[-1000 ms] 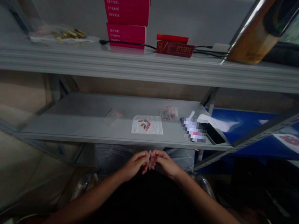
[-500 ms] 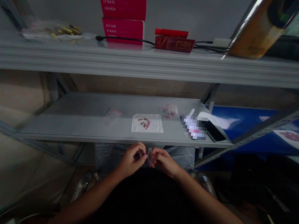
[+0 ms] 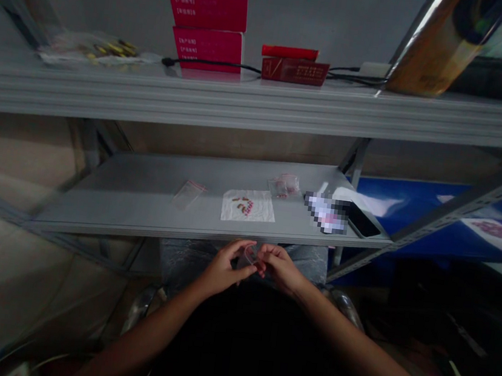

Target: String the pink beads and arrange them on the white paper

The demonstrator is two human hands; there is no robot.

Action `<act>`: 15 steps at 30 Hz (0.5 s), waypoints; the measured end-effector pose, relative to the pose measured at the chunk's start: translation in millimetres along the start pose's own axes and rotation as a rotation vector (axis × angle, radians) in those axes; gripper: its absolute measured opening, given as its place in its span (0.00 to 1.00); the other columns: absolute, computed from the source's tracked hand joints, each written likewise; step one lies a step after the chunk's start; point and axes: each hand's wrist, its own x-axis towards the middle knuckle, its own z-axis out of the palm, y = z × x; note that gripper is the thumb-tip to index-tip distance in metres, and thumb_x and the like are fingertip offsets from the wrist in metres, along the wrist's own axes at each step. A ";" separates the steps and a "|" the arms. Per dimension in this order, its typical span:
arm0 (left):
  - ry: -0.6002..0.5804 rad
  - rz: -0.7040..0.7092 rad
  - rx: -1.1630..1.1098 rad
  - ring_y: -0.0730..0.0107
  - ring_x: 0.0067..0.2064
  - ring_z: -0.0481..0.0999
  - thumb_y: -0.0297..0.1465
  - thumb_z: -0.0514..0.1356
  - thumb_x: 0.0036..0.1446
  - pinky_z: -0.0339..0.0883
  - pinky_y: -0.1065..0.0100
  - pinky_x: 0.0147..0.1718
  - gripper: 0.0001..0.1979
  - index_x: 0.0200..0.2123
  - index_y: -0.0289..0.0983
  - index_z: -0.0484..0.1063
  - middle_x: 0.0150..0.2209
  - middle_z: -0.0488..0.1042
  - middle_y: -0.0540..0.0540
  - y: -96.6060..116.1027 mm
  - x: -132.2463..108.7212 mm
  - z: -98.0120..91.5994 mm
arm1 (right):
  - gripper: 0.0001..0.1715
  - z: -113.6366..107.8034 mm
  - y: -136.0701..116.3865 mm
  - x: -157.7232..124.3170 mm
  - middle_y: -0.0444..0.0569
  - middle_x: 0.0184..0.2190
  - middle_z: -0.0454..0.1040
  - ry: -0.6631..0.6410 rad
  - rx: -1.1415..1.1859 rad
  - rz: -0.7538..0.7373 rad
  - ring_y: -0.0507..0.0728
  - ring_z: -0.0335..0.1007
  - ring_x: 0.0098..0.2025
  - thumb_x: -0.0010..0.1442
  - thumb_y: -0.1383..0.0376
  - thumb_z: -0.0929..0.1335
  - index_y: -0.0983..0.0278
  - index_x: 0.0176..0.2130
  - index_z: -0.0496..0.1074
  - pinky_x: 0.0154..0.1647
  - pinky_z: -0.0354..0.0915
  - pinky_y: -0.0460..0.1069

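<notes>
Over my lap, just below the shelf edge, a small clear plastic bag [image 3: 250,254] is between my two hands. My left hand [image 3: 227,265] curves round its left side, with thumb and fingers at the rim. The fingers of my right hand [image 3: 281,268] pinch its right side; whether anything is inside is too small to tell. Beyond my hands, on the lower shelf, a white sheet [image 3: 262,212] carries several small red and brownish pieces like pills or capsules [image 3: 245,205]. Another clear zip bag [image 3: 189,195] lies flat to its left.
Behind the sheet lie small bags with reddish contents [image 3: 285,185]. To the right are a black phone [image 3: 363,220] and a blurred-out bright screen [image 3: 326,214]. The upper shelf [image 3: 242,107] overhangs, bearing pink boxes [image 3: 209,3], a dark red box [image 3: 294,71] and a cable [image 3: 215,63].
My hands have come closer together. My left thumb and fingers have spread wider round the plastic bag, and my right fingers have moved in against it. Things on the shelf stay put.
</notes>
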 end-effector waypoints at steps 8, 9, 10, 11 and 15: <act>0.003 -0.321 -0.385 0.65 0.38 0.78 0.50 0.65 0.59 0.70 0.69 0.33 0.24 0.49 0.38 0.79 0.42 0.80 0.42 -3.1 3.7 5.3 | 0.12 1.4 -25.9 -12.3 0.44 0.32 0.73 -0.001 -0.616 -0.337 0.55 0.68 0.33 0.68 0.54 0.71 0.59 0.44 0.74 0.37 0.66 0.50; 0.002 -0.343 -0.431 0.64 0.39 0.78 0.50 0.66 0.59 0.70 0.68 0.34 0.24 0.48 0.38 0.79 0.42 0.81 0.42 -4.8 3.8 6.4 | 0.11 1.1 -27.8 -13.1 0.46 0.33 0.74 -0.010 -0.695 -0.365 0.56 0.70 0.35 0.69 0.55 0.70 0.60 0.42 0.76 0.40 0.66 0.52; -0.002 -0.367 -0.459 0.64 0.40 0.78 0.50 0.67 0.58 0.70 0.68 0.36 0.23 0.48 0.38 0.80 0.43 0.81 0.42 -6.7 3.6 7.5 | 0.12 0.8 -29.2 -13.5 0.47 0.33 0.75 -0.013 -0.748 -0.384 0.57 0.70 0.36 0.71 0.56 0.68 0.60 0.39 0.76 0.41 0.66 0.53; -0.007 -0.393 -0.472 0.64 0.40 0.78 0.49 0.68 0.57 0.70 0.67 0.37 0.23 0.47 0.38 0.80 0.43 0.81 0.42 -8.8 3.2 8.5 | 0.14 0.7 -30.0 -13.5 0.47 0.33 0.75 -0.008 -0.777 -0.395 0.57 0.71 0.36 0.72 0.57 0.67 0.60 0.36 0.76 0.42 0.66 0.53; -0.004 -0.424 -0.484 0.66 0.38 0.78 0.53 0.68 0.56 0.70 0.67 0.37 0.26 0.45 0.37 0.80 0.40 0.81 0.42 -15.6 1.5 11.6 | 0.15 0.7 -29.8 -11.8 0.48 0.33 0.75 0.010 -0.786 -0.387 0.58 0.71 0.37 0.73 0.57 0.66 0.59 0.35 0.75 0.44 0.66 0.54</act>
